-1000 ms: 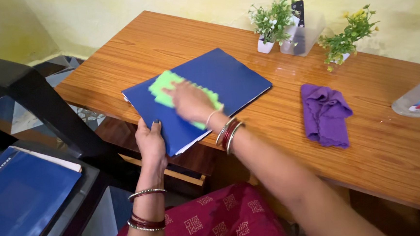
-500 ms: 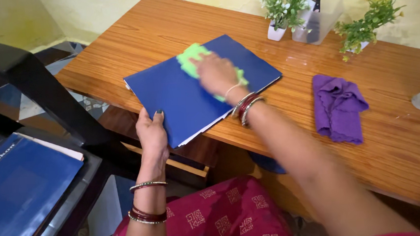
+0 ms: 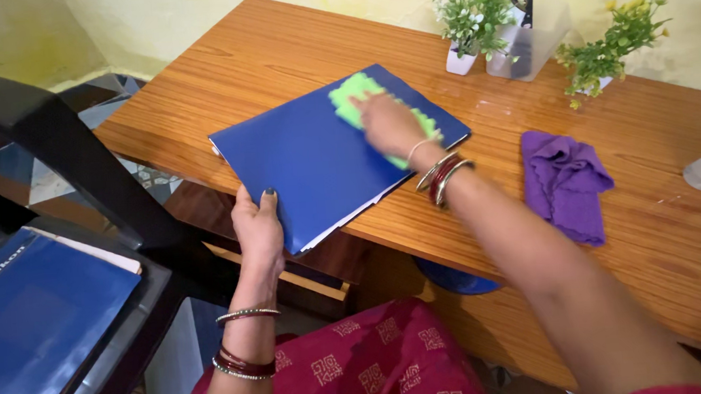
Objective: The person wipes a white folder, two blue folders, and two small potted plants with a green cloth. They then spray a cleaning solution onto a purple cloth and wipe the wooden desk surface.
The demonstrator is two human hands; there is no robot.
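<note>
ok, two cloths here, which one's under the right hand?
The green cloth, pressed on the blue folder by the right hand. The purple cloth lies crumpled and untouched on the table.

The wooden table [image 3: 293, 54] carries a blue folder [image 3: 316, 158] (overhanging), purple cloth [image 3: 564, 180], potted plants [image 3: 470, 27].
</note>
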